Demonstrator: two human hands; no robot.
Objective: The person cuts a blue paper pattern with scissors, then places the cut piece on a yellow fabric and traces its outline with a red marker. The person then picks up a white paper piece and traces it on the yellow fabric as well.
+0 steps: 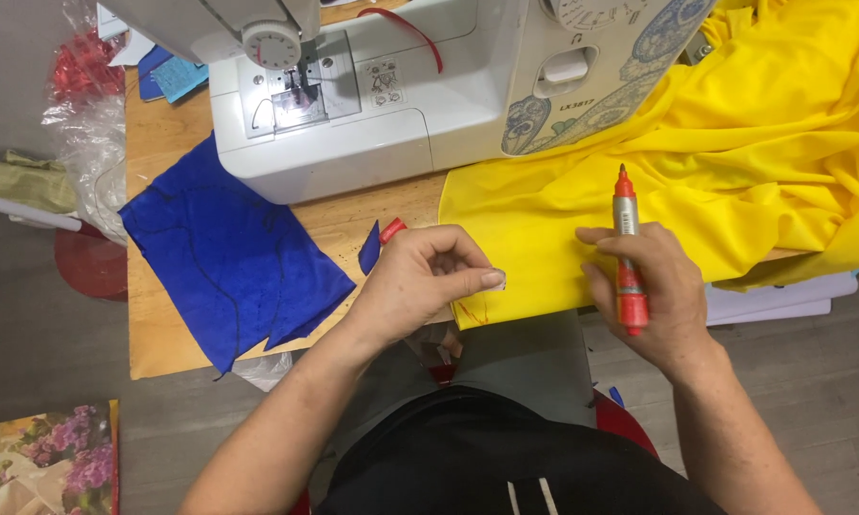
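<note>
Your right hand [654, 296] grips a red marker [628, 253], tip pointing far, over the yellow cloth [735, 162]. Your left hand [420, 281] pinches that cloth's near left edge, fingers pressed together.

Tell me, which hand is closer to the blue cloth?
The left hand. It rests at the yellow fabric's edge, just right of the blue cloth. The right hand, holding the red marker, is farther right, over the yellow fabric.
</note>
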